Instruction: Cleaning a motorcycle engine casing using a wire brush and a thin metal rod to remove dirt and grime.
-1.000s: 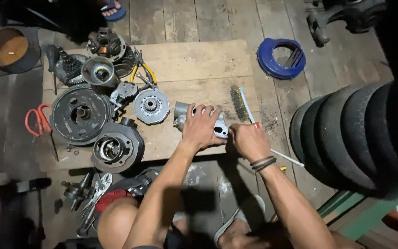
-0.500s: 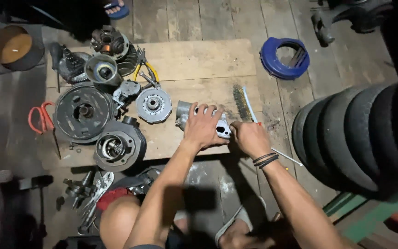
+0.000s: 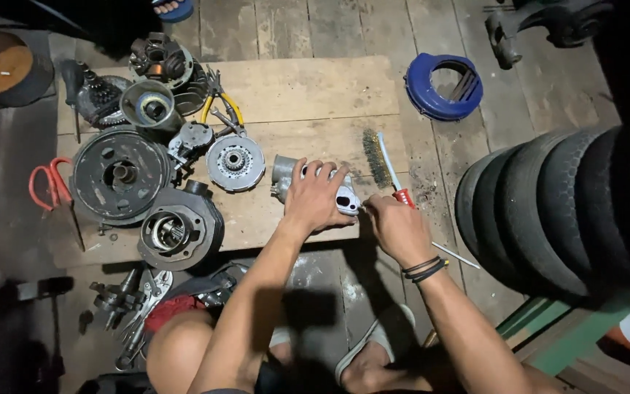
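Casting: a pale grey metal engine part (image 3: 308,179) with a short round pipe mouth at one end, lying on the wooden board (image 3: 308,91) near its front edge.
Left hand: the left hand (image 3: 319,197) lies spread over the casting, fingers curled down on its top, pressing it to the board.
Right hand: the right hand (image 3: 395,226) sits just right of the casting, fingers pinched at its end; what they pinch cannot be told.
Wire brush: dark bristles, white handle, red tip (image 3: 384,164), just right of the casting.
Clutch plate: a round toothed disc (image 3: 235,162), left of the casting.
Tyres: ribbed black rubber (image 3: 548,211), well right of it.
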